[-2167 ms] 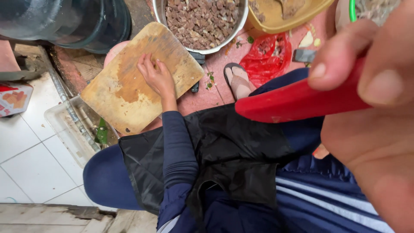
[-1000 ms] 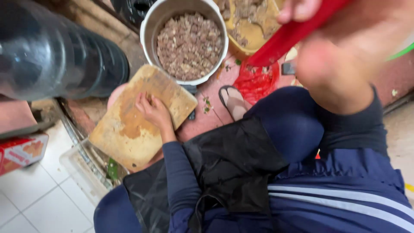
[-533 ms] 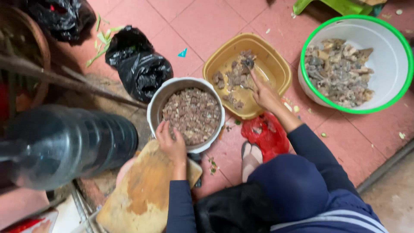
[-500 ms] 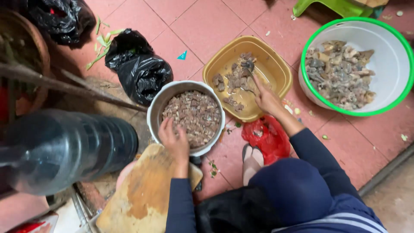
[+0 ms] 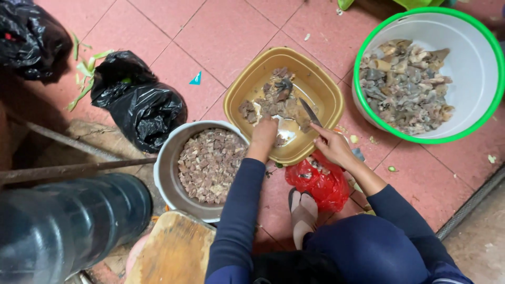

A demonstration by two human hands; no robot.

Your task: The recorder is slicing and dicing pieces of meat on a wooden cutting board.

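My left hand (image 5: 264,135) reaches into the yellow basin (image 5: 321,84) and its fingers close on meat pieces (image 5: 273,102) lying there. My right hand (image 5: 332,147) is at the basin's near right rim, gripping a knife (image 5: 310,112) whose dark blade points into the basin. A metal bowl (image 5: 167,168) full of small diced meat (image 5: 208,164) sits just left of my left forearm. A wooden cutting board (image 5: 171,251) lies at the bottom, near my lap.
A white basin with a green rim (image 5: 476,73) holding larger meat chunks stands at the right. A red plastic bag (image 5: 317,180) lies by my sandalled foot (image 5: 304,214). Two black bags (image 5: 138,102) and a dark barrel (image 5: 63,226) are at the left, on the red tile floor.
My view swung from my lap to the floor. My left hand left the cutting board and moved into the yellow basin. My right hand, earlier raised close to the camera, lowered to the basin's rim.
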